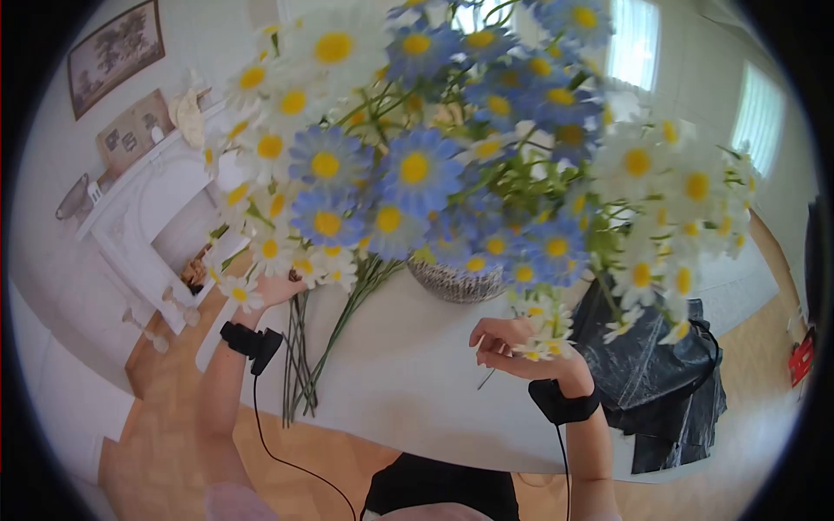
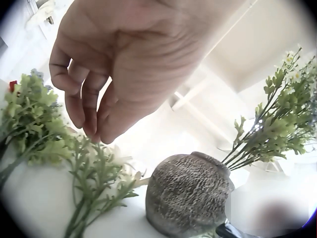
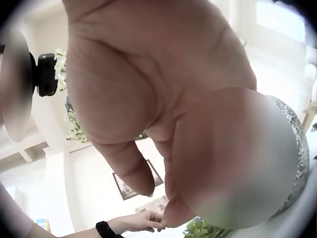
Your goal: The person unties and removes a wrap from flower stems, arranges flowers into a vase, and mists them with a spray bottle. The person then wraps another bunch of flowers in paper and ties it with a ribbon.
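My left hand (image 1: 280, 288) is partly behind white flowers in the head view. In the left wrist view its fingers (image 2: 89, 106) hang bent with the tips close together over a leafy sprig (image 2: 94, 173); whether they touch it cannot be told. Loose green stems (image 1: 300, 365) lie beside that hand. A textured grey vase (image 1: 460, 282) (image 2: 185, 196) stands between the hands, holding leafy stems (image 2: 267, 129). Blue and white daisies (image 1: 417, 169) spread above it, close to the head camera. My right hand (image 1: 512, 347) (image 3: 158, 74) hovers right of the vase, fingers loosely bent, holding nothing visible.
Dark crumpled plastic (image 1: 651, 373) lies on the white table (image 1: 408, 373) at the right. More green foliage (image 2: 37, 119) rests at the left of the left wrist view. A white fireplace (image 1: 143, 204) is at the far left, and a red object (image 1: 801, 358) at the far right.
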Demonstrator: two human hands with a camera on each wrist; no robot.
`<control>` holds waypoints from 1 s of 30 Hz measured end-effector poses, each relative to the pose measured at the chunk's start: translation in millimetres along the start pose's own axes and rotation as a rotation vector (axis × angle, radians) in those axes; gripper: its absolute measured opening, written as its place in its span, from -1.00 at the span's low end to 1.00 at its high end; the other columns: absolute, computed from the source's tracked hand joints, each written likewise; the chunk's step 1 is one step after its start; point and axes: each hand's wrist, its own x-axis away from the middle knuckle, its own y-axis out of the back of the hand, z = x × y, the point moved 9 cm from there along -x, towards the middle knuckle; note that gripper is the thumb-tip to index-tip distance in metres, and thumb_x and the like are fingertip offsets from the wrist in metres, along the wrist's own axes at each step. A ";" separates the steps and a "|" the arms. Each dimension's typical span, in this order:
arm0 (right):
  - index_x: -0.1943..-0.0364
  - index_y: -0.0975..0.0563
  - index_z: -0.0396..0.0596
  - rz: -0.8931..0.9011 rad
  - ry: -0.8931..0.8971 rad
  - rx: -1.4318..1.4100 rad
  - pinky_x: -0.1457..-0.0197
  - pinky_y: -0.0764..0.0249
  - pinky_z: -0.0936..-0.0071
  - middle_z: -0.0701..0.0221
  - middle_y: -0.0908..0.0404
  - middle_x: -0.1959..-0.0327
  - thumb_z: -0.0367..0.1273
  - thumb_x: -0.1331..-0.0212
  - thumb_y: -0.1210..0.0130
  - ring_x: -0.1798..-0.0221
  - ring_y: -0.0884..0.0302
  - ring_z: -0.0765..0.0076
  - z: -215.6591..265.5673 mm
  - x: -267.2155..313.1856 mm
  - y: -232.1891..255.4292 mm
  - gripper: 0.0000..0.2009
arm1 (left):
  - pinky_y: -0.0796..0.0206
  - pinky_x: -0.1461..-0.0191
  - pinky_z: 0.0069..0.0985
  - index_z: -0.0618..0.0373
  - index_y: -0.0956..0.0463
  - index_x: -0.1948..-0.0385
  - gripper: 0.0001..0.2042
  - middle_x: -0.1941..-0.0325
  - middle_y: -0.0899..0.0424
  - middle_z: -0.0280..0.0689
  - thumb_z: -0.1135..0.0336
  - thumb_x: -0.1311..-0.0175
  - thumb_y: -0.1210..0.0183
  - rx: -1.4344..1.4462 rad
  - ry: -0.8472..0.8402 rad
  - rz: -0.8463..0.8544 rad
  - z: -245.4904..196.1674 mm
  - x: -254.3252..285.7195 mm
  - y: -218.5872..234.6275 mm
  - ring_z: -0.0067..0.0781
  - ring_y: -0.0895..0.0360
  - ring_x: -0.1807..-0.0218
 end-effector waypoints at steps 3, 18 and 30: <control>0.33 -0.40 -0.17 0.079 0.011 -0.036 0.48 -0.45 0.58 0.33 -0.58 0.50 -0.46 0.00 -0.04 0.54 -0.55 0.42 6.7 -10.1 -14.6 -0.86 | -0.32 0.35 -0.52 0.15 -0.56 0.46 -0.81 0.52 -0.58 -0.30 0.24 0.06 -0.20 0.019 0.112 0.054 -2.7 18.9 -6.3 -0.46 -0.50 0.43; 0.33 -0.40 -0.18 0.238 -0.177 -0.141 0.47 -0.41 0.57 0.35 -0.55 0.58 -0.42 -0.01 -0.03 0.56 -0.53 0.40 5.1 -17.2 -30.0 -0.84 | -0.36 0.35 -0.34 0.06 -0.56 0.56 -0.83 0.58 -0.57 -0.22 0.19 0.10 -0.16 -0.659 0.185 -0.032 31.3 14.3 -52.3 -0.13 -0.52 0.44; 0.32 -0.41 -0.09 0.105 -0.033 -0.171 0.47 -0.32 0.58 0.43 -0.48 0.59 -0.42 -0.02 -0.05 0.54 -0.42 0.46 -1.1 -8.1 -25.3 -0.86 | -0.31 0.10 -0.26 0.19 -0.39 0.13 -0.50 0.16 -0.49 -0.03 -0.03 -0.01 -0.12 0.045 0.281 -0.149 77.9 -1.7 -22.1 -0.08 -0.45 0.15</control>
